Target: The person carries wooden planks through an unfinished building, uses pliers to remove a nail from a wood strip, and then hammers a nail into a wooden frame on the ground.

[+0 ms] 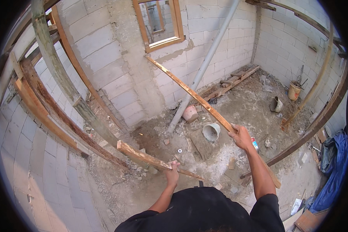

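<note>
My right hand [240, 137] is closed round a long, thin wooden batten [189, 91], which slants from near the window's lower corner down past my right forearm. In my left hand [173, 174] is a second length of wood, a wooden plank [143, 156], gripped near its middle. Its thick sawn end points away to the left, and its other end tapers off toward my chest. The two pieces are apart from each other. Part of the batten is hidden behind my right hand and forearm.
Bamboo and timber poles [58, 65] stand at the left, and a grey pipe [205, 65] leans across the block wall. Buckets [211, 132] and rubble lie on the dirt floor. A curved-looking beam [297, 141] and blue tarp [332, 170] are at the right.
</note>
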`<move>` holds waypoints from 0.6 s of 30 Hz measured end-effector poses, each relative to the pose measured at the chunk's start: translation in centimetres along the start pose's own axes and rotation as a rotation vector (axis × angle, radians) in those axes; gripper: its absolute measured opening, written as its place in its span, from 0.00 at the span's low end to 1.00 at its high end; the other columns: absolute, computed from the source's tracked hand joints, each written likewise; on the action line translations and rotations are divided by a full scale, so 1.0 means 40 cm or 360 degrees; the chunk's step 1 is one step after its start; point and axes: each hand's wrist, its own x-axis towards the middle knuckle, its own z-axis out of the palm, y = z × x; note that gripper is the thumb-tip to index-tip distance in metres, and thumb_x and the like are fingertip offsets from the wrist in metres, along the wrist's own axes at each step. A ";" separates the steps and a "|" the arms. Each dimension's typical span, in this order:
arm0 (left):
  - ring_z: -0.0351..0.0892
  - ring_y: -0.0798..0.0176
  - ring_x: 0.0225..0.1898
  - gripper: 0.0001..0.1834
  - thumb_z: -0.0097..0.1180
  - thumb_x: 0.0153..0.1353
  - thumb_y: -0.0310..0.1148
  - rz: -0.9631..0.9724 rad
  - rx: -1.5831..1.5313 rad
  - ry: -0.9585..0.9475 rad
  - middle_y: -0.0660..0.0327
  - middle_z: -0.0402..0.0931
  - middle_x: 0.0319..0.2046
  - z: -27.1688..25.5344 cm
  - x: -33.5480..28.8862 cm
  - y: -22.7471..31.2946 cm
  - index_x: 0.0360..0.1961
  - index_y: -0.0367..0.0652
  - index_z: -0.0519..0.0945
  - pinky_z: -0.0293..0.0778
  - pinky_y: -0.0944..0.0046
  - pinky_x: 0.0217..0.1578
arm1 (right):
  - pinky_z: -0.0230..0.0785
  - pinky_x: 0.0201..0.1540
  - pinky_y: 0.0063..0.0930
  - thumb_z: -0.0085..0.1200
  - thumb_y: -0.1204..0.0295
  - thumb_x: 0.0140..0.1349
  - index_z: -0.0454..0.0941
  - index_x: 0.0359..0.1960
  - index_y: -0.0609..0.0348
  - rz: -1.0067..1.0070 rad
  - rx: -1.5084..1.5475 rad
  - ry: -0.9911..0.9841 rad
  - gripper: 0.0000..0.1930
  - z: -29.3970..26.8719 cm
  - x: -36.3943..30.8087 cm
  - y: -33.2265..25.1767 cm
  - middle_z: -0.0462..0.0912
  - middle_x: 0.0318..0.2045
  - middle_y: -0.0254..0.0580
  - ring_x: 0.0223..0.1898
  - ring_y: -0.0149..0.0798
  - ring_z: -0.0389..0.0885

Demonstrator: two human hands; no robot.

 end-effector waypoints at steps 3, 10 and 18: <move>0.80 0.64 0.40 0.17 0.47 0.73 0.40 0.0022 0.0048 0.0002 0.55 0.84 0.36 0.013 -0.003 -0.020 0.43 0.35 0.77 0.71 0.64 0.45 | 0.71 0.54 0.43 0.62 0.69 0.55 0.77 0.57 0.61 -0.0087 0.0123 0.0063 0.26 0.001 0.020 0.037 0.82 0.46 0.63 0.51 0.57 0.81; 0.79 0.64 0.40 0.16 0.49 0.71 0.41 0.0004 0.0027 0.0044 0.57 0.84 0.35 0.049 0.061 -0.083 0.42 0.35 0.76 0.71 0.64 0.48 | 0.70 0.29 0.30 0.60 0.71 0.58 0.77 0.56 0.66 0.0198 0.0430 -0.0186 0.23 -0.078 0.036 -0.039 0.83 0.32 0.43 0.26 0.32 0.77; 0.79 0.62 0.41 0.16 0.50 0.70 0.40 0.0106 0.0144 -0.0032 0.56 0.83 0.36 0.124 0.159 -0.138 0.43 0.35 0.76 0.71 0.62 0.48 | 0.62 0.25 0.20 0.59 0.69 0.63 0.77 0.59 0.60 0.0267 0.0841 -0.0414 0.22 -0.044 0.033 -0.005 0.77 0.27 0.28 0.22 0.22 0.67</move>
